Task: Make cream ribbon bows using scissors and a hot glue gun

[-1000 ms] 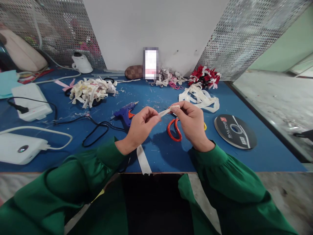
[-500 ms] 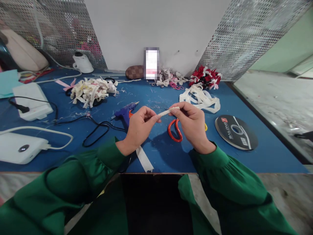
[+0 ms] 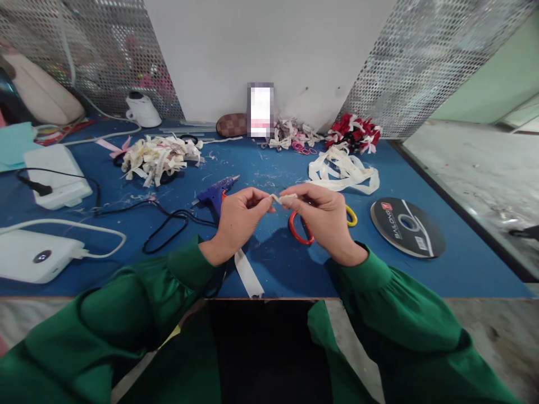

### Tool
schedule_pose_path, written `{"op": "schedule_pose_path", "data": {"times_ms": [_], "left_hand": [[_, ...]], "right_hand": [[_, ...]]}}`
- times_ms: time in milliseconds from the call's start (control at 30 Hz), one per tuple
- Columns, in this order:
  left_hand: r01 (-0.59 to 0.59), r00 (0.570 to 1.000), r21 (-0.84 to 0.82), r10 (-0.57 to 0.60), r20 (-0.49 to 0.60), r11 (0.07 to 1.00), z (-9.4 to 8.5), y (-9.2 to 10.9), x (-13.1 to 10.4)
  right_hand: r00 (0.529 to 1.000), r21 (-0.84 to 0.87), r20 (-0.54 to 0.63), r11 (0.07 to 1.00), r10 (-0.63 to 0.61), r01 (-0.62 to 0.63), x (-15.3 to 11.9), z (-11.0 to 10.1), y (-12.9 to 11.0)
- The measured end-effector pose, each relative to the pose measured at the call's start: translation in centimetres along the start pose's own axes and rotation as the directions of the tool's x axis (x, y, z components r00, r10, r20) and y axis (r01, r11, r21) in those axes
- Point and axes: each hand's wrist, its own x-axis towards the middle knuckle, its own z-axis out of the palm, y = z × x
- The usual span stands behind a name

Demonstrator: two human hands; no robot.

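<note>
Between my two hands a short strip of off-white ribbon [image 3: 288, 197] is pinched at both ends above the table. My left hand [image 3: 242, 221] closes thumb and fingers on its left end, and my right hand [image 3: 322, 216] grips the right end, where the ribbon looks folded or twisted. Partly under my right hand lie scissors with a red handle loop [image 3: 301, 230] and a yellow one [image 3: 351, 216]; their blades are hidden. A blue glue gun [image 3: 215, 193] rests just beyond my left hand. Below my left wrist, another white ribbon piece [image 3: 249, 275] lies near the table edge.
A black ribbon spool [image 3: 408, 227] lies at right, with loose white ribbon [image 3: 343, 168] behind it. Ribbon bows pile up at back left [image 3: 158, 157] and a red-white bunch [image 3: 353, 133] at back right. A phone [image 3: 261, 109] leans on the wall. Cords and a power bank [image 3: 40, 255] occupy the left.
My right hand has come left and slightly down, closer to my left hand. The ribbon between them is now shorter and twisted, and more of the yellow scissor loop shows.
</note>
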Motion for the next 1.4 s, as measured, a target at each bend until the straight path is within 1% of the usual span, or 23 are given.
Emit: {"op": "schedule_pose_path", "data": {"times_ms": [67,133,233,367,467,567,700,767,833,900,967,1033,1133,1200,1267,1333,1400], "left_hand": [[0.001,1.0,-0.022,-0.001,-0.01,1.0,0.1,0.0,0.0],[0.013,1.0,-0.049,-0.014,-0.016,0.999,0.2,0.1,-0.1],[0.032,0.999,-0.079,-0.033,-0.022,0.996,0.4,0.2,-0.1],[0.025,1.0,-0.073,-0.025,-0.009,0.997,0.4,0.3,-0.2],[0.029,0.999,-0.083,-0.028,0.017,0.996,0.4,0.4,-0.3],[0.031,0.998,-0.085,-0.026,0.058,0.996,0.4,0.6,-0.4],[-0.012,0.995,-0.056,0.018,0.102,0.998,0.3,0.7,-0.5],[-0.035,0.993,-0.041,0.039,0.111,0.999,0.3,0.6,-0.5],[-0.049,0.991,-0.031,0.052,0.121,0.998,0.3,0.5,-0.4],[-0.049,0.99,-0.033,0.053,0.133,0.998,0.4,0.3,-0.4],[-0.028,0.988,-0.05,0.035,0.147,0.998,0.4,0.2,-0.3],[0.021,0.988,-0.101,-0.005,0.157,0.995,0.5,0.0,-0.2],[0.123,0.981,-0.18,-0.093,0.169,0.976,0.5,-0.2,0.0],[0.159,0.978,-0.186,-0.128,0.167,0.97,0.5,-0.3,0.0],[0.134,0.984,-0.169,-0.111,0.141,0.976,0.5,-0.4,0.1],[0.073,0.993,-0.16,-0.057,0.1,0.985,0.4,-0.3,0.0],[0.029,0.996,-0.14,-0.017,0.085,0.99,0.3,-0.2,0.0]], "right_hand": [[0.997,0.034,0.075,0.999,0.001,-0.004,-0.2,0.4,0.0],[0.995,0.058,0.098,0.998,0.003,-0.008,-0.3,0.7,0.1],[0.997,0.071,0.071,0.997,0.006,-0.011,-0.4,0.9,0.3],[1.0,-0.019,0.014,1.0,-0.025,0.025,-0.3,0.8,0.2],[0.999,-0.079,-0.01,0.996,-0.031,0.03,-0.2,0.9,0.1],[0.999,-0.099,-0.024,0.995,-0.029,0.027,-0.1,0.9,0.2],[0.999,-0.08,-0.025,0.997,-0.023,0.021,0.0,0.7,0.9],[1.0,-0.095,-0.002,0.995,-0.023,0.023,0.0,0.6,1.2],[0.999,-0.116,0.025,0.993,-0.036,0.038,0.0,0.6,1.3],[0.997,-0.139,0.022,0.988,-0.068,0.071,0.0,0.6,1.3],[0.994,-0.172,-0.008,0.979,-0.109,0.106,0.0,0.6,1.1],[0.991,-0.205,-0.044,0.972,-0.127,0.115,0.0,0.5,0.9],[0.991,-0.208,-0.103,0.976,-0.083,0.061,0.3,0.1,0.7],[0.992,-0.185,-0.122,0.983,-0.039,0.016,0.5,-0.3,0.7],[0.992,-0.139,-0.127,0.99,-0.017,0.0,0.7,-0.6,0.9],[0.992,-0.093,-0.127,0.996,-0.02,0.009,0.9,-0.8,1.1],[0.992,-0.07,-0.125,0.997,-0.026,0.017,1.0,-0.9,1.3]]}}
